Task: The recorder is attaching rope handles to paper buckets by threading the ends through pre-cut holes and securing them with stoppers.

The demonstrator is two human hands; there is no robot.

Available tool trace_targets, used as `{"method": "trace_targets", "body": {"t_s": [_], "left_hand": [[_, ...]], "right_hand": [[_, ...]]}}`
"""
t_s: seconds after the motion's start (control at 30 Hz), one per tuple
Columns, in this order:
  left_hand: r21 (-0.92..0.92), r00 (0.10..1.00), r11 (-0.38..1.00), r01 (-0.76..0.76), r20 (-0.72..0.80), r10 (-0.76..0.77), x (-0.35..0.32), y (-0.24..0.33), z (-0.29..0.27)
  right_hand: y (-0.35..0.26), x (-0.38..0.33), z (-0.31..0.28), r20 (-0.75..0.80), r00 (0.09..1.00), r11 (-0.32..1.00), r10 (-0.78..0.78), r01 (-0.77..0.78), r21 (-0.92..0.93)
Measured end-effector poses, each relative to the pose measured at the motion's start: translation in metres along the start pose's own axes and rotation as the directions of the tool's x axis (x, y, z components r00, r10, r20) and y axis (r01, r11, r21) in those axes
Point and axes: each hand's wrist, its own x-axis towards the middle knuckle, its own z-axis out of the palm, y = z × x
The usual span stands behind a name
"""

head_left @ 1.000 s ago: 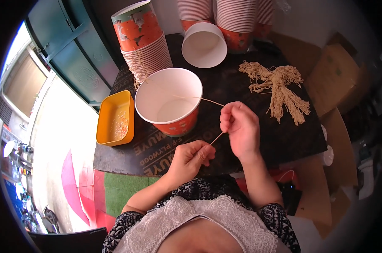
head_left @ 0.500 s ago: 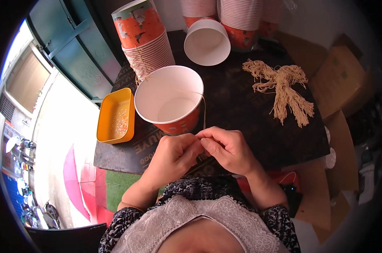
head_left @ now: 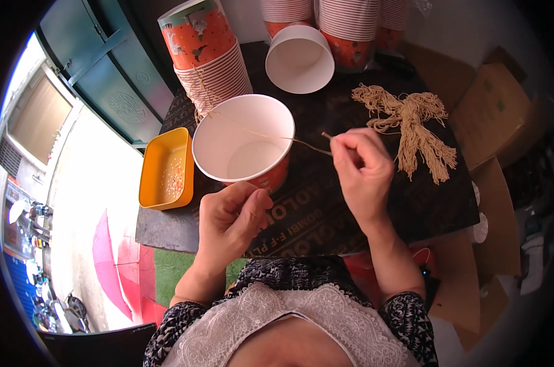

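Observation:
A white-lined paper bucket (head_left: 243, 144) with an orange printed outside stands on the dark table before me, its mouth tilted toward me. A thin tan string (head_left: 307, 145) runs across its mouth and over the right rim. My right hand (head_left: 366, 174), to the right of the bucket, pinches this string, with a short end sticking up past the fingertips. My left hand (head_left: 234, 217) is closed, thumb against forefinger, at the bucket's near side; what it holds, if anything, is too small to make out. A bundle of tan strings (head_left: 411, 119) lies farther right.
A yellow tray (head_left: 165, 168) holding small pale and orange bits sits left of the bucket. Behind it rises a stack of orange printed buckets (head_left: 213, 73) with strings hanging down. Another bucket (head_left: 299, 59) lies tipped, beside wrapped stacks (head_left: 348, 30). Cardboard boxes (head_left: 491, 116) stand right.
My hands, together in front of the bucket before, have parted. The right has moved up and right, drawing the string sideways; the left has shifted slightly left and down.

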Motion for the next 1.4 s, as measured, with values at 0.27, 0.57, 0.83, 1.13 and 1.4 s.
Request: {"method": "trace_targets", "body": {"t_s": [0.27,0.57,0.83,1.13,1.4], "left_hand": [[0.025,0.998,0.998,-0.052,-0.04,0.053,-0.002,0.0,-0.012],[0.107,0.988,0.989,-0.102,-0.102,0.113,0.0,-0.003,-0.026],[0.091,0.99,0.993,-0.08,-0.106,0.09,0.001,-0.002,-0.028],[0.152,0.983,0.978,-0.146,-0.086,0.16,0.021,0.011,-0.035],[0.493,0.902,0.762,-0.42,0.136,0.41,0.056,0.015,-0.043]], "right_hand": [[-0.005,-0.018,0.017,0.176,0.979,0.99,-0.103,0.118,-0.082],[-0.007,-0.017,0.025,0.234,0.968,0.992,-0.087,0.106,-0.068],[-0.007,-0.015,0.029,0.252,0.963,0.989,-0.092,0.118,-0.093],[-0.007,-0.011,0.031,0.284,0.955,0.986,-0.085,0.121,-0.115],[-0.01,-0.012,0.027,0.299,0.952,0.986,-0.064,0.106,-0.128]]}}
